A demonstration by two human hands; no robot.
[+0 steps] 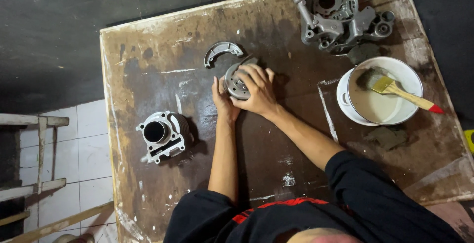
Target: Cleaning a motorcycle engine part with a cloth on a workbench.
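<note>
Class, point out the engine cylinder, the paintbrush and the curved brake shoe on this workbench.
engine cylinder (157, 132): head view, on its bore.
paintbrush (386, 85): head view, on its ferrule.
curved brake shoe (222, 49): head view, on its arc.

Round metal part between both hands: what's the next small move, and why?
Probably lift it slightly off the table and turn it to inspect. The right hand covers the round metal part from above, the left hand braces its side, and the part looks to rest on the worn board. The curved metal piece lies just beyond it, so a short lift avoids bumping that.
</note>
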